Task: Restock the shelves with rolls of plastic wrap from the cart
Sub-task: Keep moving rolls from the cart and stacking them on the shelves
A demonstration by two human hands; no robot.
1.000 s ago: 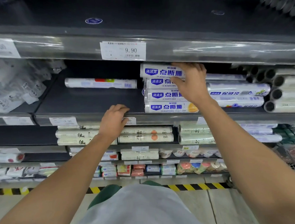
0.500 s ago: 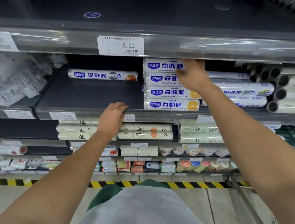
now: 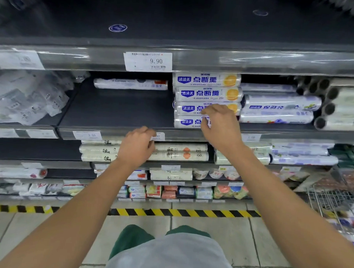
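Several white plastic wrap rolls with blue labels [image 3: 206,93] lie stacked on the middle shelf [image 3: 116,109]. My right hand [image 3: 221,125] is in front of the two lowest rolls, fingers bent, fingertips and thumb against their faces; whether it grips one is unclear. My left hand [image 3: 137,146] rests on the shelf's front edge [image 3: 103,133] with bent fingers and holds nothing. A single roll [image 3: 130,84] lies at the back left of the same shelf. The wire cart [image 3: 335,201] shows at the right edge.
More rolls [image 3: 278,110] lie to the right of the stack, and rolls seen end-on [image 3: 331,106] lie farther right. Bagged goods [image 3: 25,99] fill the left bay. Lower shelves hold cream rolls [image 3: 179,154]. A yellow-black floor stripe [image 3: 189,213] runs along the shelf base.
My right hand has dropped from the top roll of the stack to the two lowest rolls. My left hand has stayed on the shelf edge. The view has tilted down, showing the cart.
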